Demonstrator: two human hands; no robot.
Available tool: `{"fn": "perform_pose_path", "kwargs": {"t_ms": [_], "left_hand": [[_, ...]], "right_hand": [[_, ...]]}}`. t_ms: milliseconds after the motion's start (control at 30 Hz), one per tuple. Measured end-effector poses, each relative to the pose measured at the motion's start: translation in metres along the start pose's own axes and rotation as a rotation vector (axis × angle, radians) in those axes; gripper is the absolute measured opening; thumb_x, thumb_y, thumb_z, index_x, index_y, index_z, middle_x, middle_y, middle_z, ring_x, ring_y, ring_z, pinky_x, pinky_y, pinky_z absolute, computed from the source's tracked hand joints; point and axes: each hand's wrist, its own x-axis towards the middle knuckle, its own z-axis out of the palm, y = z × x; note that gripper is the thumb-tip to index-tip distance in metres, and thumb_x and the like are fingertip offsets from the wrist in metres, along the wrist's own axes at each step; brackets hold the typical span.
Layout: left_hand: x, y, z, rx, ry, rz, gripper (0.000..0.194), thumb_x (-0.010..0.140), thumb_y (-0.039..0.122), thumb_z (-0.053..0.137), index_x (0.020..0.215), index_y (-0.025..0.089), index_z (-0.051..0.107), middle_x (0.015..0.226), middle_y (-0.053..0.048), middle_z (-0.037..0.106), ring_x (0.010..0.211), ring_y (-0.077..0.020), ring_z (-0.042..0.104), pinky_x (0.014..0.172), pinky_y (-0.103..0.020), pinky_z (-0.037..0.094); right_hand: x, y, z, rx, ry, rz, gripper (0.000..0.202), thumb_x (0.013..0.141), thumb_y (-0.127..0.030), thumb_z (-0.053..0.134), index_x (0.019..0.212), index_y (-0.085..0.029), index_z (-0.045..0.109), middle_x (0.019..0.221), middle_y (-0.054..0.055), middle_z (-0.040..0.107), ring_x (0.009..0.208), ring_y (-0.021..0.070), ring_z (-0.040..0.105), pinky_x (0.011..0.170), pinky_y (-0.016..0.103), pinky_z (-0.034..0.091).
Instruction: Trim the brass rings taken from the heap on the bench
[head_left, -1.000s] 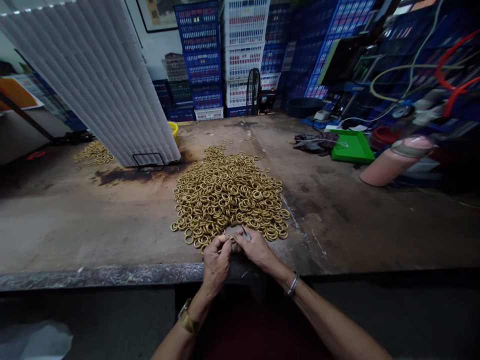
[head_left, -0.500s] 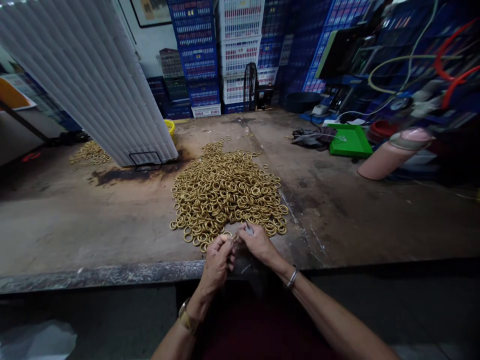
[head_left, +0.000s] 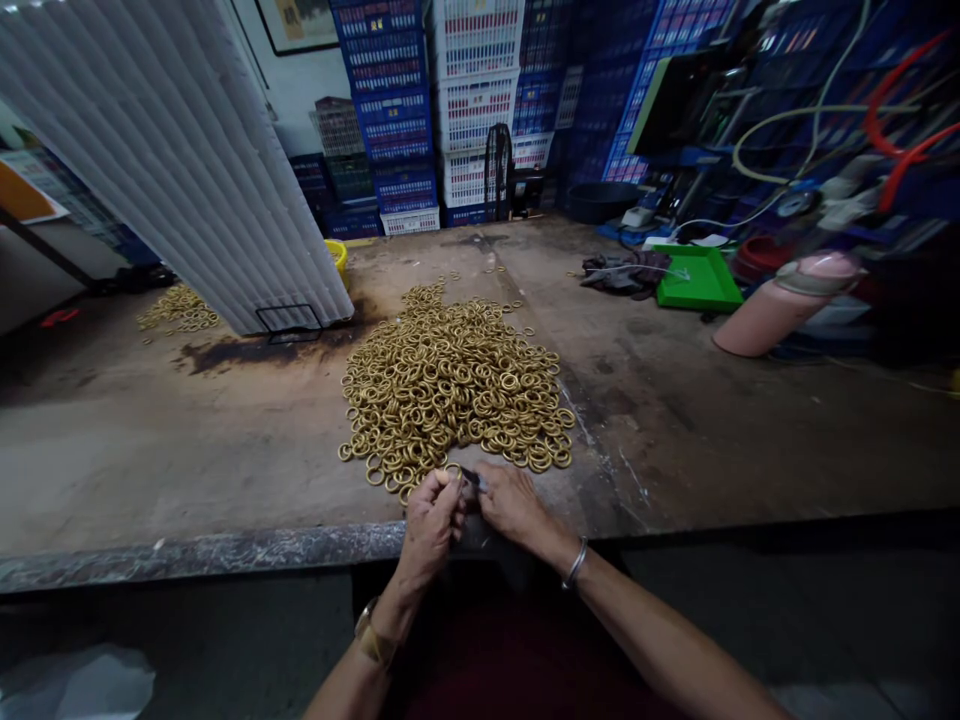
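A large pile of brass-coloured rings (head_left: 450,380) lies on the worktable, just beyond my hands. My left hand (head_left: 431,515) is closed, with a single brass ring (head_left: 454,468) pinched between thumb and forefinger at the pile's near edge. Close beside it, my right hand (head_left: 517,508) is wrapped round a small dark tool (head_left: 471,479) whose tip points left at that ring. Most of the tool is hidden in the fingers, so its exact kind does not show. Whether its tip touches the ring I cannot tell.
A tall white corrugated panel (head_left: 187,170) leans on the left, near a black wire stand (head_left: 289,325) and a smaller ring pile (head_left: 176,310). Rightward are a green tray (head_left: 697,280), dark gloves (head_left: 626,273) and a pink bottle (head_left: 780,310). Stacked crates (head_left: 397,110) stand behind.
My right hand has turned over so its back faces up, and the tool's dark tip now points toward the ring. My left hand stays nearly in place.
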Motion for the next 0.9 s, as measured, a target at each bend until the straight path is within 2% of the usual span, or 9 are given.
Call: {"fn": "perform_pose_path", "kwargs": {"t_ms": [167, 300, 400, 567, 767, 900], "left_hand": [[-0.010, 0.006, -0.005, -0.271, -0.098, -0.098, 0.029, 0.068, 0.041, 0.063, 0.072, 0.017, 0.048, 0.057, 0.005, 0.048, 0.041, -0.0034, 0.039, 0.036, -0.014, 0.027], [-0.008, 0.005, -0.012, -0.371, -0.065, -0.103, 0.029, 0.069, 0.040, 0.063, 0.072, 0.015, 0.048, 0.073, -0.002, 0.058, 0.048, -0.0055, 0.046, 0.036, -0.014, 0.028], [-0.006, 0.005, -0.017, -0.416, -0.041, -0.114, 0.027, 0.068, 0.036, 0.064, 0.075, 0.015, 0.049, 0.076, -0.003, 0.060, 0.051, -0.0072, 0.049, 0.036, -0.014, 0.028], [-0.005, 0.008, -0.025, -0.551, -0.068, -0.158, 0.028, 0.064, 0.029, 0.066, 0.085, 0.017, 0.053, 0.069, 0.000, 0.055, 0.054, -0.0079, 0.050, 0.038, -0.013, 0.027], [0.000, 0.006, -0.024, -0.527, -0.051, -0.116, 0.026, 0.063, 0.033, 0.069, 0.067, 0.012, 0.053, 0.070, -0.001, 0.053, 0.057, -0.0081, 0.049, 0.037, -0.013, 0.026], [0.000, 0.002, -0.018, -0.368, 0.053, -0.080, 0.030, 0.063, 0.037, 0.068, 0.068, 0.014, 0.050, 0.063, 0.002, 0.050, 0.048, -0.0049, 0.044, 0.036, -0.013, 0.027]], "right_hand": [[0.011, 0.006, -0.003, -0.030, 0.043, 0.075, 0.025, 0.078, -0.017, 0.040, 0.095, -0.019, 0.058, 0.081, 0.005, 0.065, 0.074, 0.0161, 0.058, 0.062, 0.024, 0.032], [0.012, -0.003, 0.000, 0.046, 0.076, 0.008, 0.020, 0.082, -0.026, 0.043, 0.096, -0.020, 0.055, 0.086, 0.004, 0.064, 0.079, 0.0148, 0.057, 0.065, 0.022, 0.032], [0.014, -0.012, 0.007, 0.037, 0.079, -0.040, 0.018, 0.082, -0.031, 0.046, 0.093, -0.021, 0.054, 0.086, 0.004, 0.063, 0.079, 0.0155, 0.057, 0.063, 0.023, 0.031], [0.021, -0.020, 0.012, 0.007, 0.048, -0.041, 0.016, 0.080, -0.024, 0.046, 0.094, -0.021, 0.053, 0.087, 0.003, 0.061, 0.080, 0.0158, 0.056, 0.064, 0.023, 0.032], [0.026, -0.019, 0.007, 0.040, 0.043, 0.001, 0.019, 0.074, -0.017, 0.046, 0.091, -0.020, 0.054, 0.090, 0.004, 0.060, 0.081, 0.0147, 0.054, 0.066, 0.022, 0.032], [0.022, -0.014, 0.007, 0.168, 0.122, -0.046, 0.013, 0.076, -0.018, 0.045, 0.086, -0.020, 0.053, 0.081, 0.002, 0.059, 0.072, 0.0127, 0.052, 0.062, 0.021, 0.032]]}}
